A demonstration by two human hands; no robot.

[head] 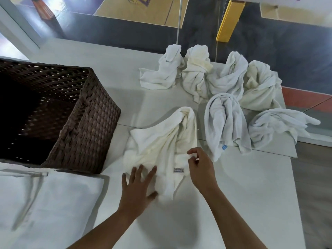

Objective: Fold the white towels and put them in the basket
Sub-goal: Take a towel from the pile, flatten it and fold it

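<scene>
A person standing at a white table point(242, 203) is working on a crumpled white towel point(161, 141) lying just in front of them, near the table's front edge and just right of a dark brown wicker basket point(86, 137). The left hand point(138, 186) is pressing flat on the towel's near edge with fingers spread and straight, gripping nothing. The right hand point(201, 166) is curling its fingers at the towel's right border, just above a small sewn label point(178, 170), and appears to be pinching a fold of cloth there, though motion blur is softening the fingertips. The basket is standing open at the left, its inside dark and its contents impossible to make out. Six more towels point(228, 76) are sitting bunched and unfolded across the table's far right, two of them just beside the towel in hand, one showing a blue tag point(224, 147). A flat white cloth point(53, 198) is lying at the near left, below the basket. A yellow post point(229, 20) is rising beyond the table.
</scene>
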